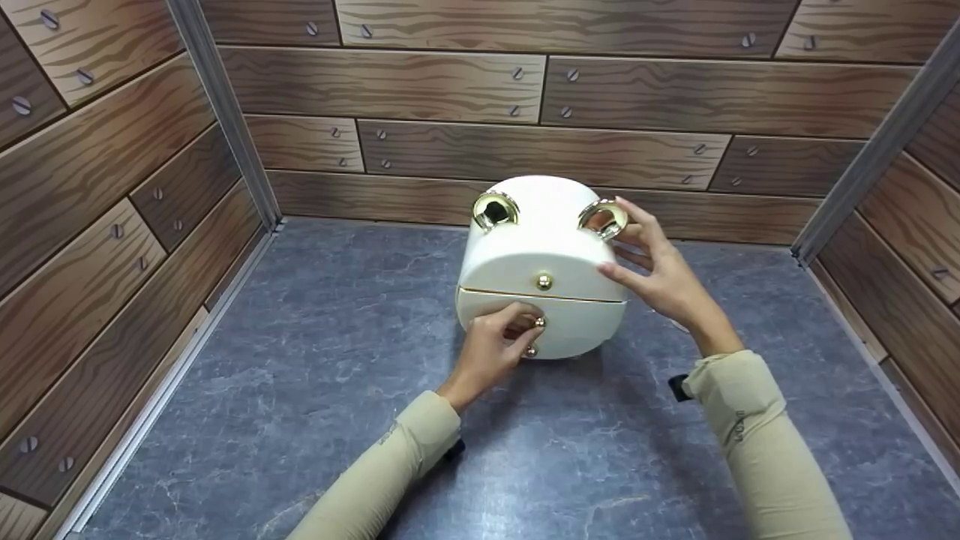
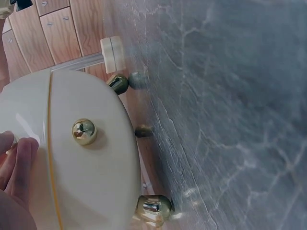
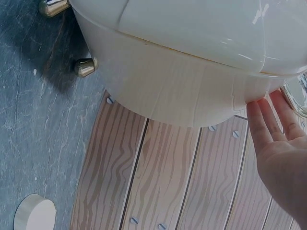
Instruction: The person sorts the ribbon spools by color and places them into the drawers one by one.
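Observation:
A white rounded drawer box (image 1: 570,330) stands on gold feet, with two gold ring-shaped ornaments on top. Three gold knobs run down its front. My left hand (image 1: 491,341) pinches the middle knob (image 1: 540,322) between thumb and fingers; in the left wrist view the fingertips (image 2: 26,148) partly hide it. The lower knob (image 2: 84,132) is free, just below the seam. My right hand (image 1: 664,270) is at the box's right side, thumb on the front edge, the other fingers up beside the right ornament (image 1: 603,218). In the right wrist view its straight fingers (image 3: 261,124) touch the side wall.
A small white round piece (image 3: 36,213) lies on the grey marbled surface (image 1: 300,375) to the box's right. Wood-patterned walls (image 1: 450,90) rise behind and on both sides, with metal strips at the corners.

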{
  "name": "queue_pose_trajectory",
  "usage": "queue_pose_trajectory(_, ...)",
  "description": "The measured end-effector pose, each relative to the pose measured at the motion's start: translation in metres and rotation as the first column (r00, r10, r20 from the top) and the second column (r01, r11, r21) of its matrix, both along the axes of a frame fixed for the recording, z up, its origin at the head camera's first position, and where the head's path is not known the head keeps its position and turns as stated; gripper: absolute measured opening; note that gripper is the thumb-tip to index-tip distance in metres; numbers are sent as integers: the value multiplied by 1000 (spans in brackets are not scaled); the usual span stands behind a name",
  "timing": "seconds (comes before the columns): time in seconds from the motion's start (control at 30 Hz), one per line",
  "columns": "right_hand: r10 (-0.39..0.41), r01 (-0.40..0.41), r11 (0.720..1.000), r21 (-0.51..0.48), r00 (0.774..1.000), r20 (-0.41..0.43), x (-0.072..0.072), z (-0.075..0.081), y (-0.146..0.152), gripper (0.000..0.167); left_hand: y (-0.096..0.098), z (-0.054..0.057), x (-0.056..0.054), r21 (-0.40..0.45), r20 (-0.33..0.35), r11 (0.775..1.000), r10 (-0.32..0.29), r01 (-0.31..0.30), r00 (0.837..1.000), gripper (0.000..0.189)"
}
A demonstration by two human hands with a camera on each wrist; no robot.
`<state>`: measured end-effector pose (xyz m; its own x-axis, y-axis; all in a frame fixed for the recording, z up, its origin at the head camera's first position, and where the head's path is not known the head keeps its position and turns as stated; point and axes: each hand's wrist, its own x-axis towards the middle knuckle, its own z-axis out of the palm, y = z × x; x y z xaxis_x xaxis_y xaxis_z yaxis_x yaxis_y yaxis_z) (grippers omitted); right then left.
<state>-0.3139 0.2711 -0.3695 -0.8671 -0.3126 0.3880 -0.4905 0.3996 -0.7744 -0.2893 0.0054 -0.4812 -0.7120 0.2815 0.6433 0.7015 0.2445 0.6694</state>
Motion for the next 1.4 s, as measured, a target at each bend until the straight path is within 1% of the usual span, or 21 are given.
queue_pose_trajectory(0.2, -7, 7, 1000, 5, 1000, 4, 1, 1, 1, 89, 0, 0, -3, -5, -6, 1000, 13, -13, 1000, 14)
queue_pose_trajectory(0.37, -3, 3, 1000, 5, 1000, 9, 0, 2, 0, 89, 0, 0, -5, 8, -6, 1000, 27, -27, 1000, 14)
queue_pose_trajectory(0.63, -2, 2, 1000, 1, 1000, 7, -1, 2, 0, 88, -1, 1, -6, 15, -1, 1000, 21, -21, 1000, 14)
queue_pose_trajectory(0.87, 2, -2, 1000, -7, 1000, 12, -1, 1, -1, 88, -1, -1, -7, 18, -7, 1000, 20, -20, 1000, 13)
queue_pose_trajectory(1.13, -1, 2, 1000, -8, 1000, 16, 0, 1, 0, 88, -1, -1, -6, 7, 4, 1000, 25, -25, 1000, 14)
queue_pose_trajectory(1.27, 5, -5, 1000, 4, 1000, 6, 0, 0, 0, 89, -1, -2, -5, 14, 3, 999, 31, -31, 1000, 15)
queue_pose_trajectory(1.4, 5, -5, 1000, 12, 1000, 0, 0, 0, 0, 89, -1, -3, -4, 31, 3, 999, 25, -25, 1000, 17)
